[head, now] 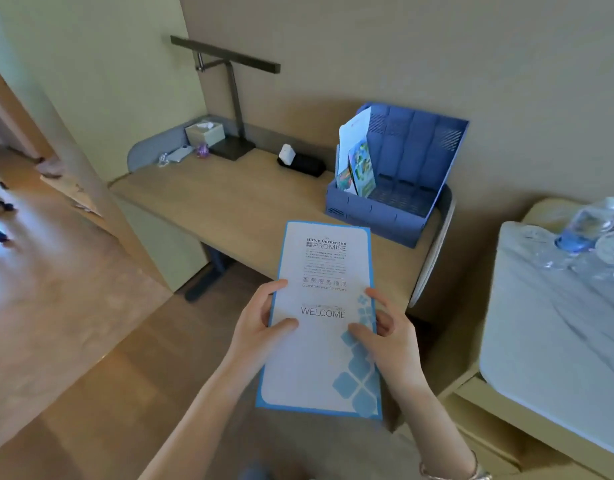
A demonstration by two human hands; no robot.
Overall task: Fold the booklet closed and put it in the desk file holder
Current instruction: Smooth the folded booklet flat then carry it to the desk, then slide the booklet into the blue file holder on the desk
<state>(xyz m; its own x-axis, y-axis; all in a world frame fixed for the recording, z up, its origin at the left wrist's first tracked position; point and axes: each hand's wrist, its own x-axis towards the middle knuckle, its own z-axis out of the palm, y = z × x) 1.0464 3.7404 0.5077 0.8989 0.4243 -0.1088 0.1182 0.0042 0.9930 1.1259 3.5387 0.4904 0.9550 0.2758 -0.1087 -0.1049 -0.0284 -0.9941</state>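
Observation:
A tall white booklet with a blue border and the word WELCOME on its cover is held closed in front of me, above the near edge of the desk. My left hand grips its left edge, thumb on the cover. My right hand grips its right edge the same way. The blue desk file holder stands on the right end of the wooden desk. Its left slot holds a white sheet and colourful leaflets; the other slots look bare.
A dark desk lamp, a tissue box, small items and a black object with a white plug sit along the desk's back. A marble-topped counter with water bottles stands to the right. A wall corner stands to the left.

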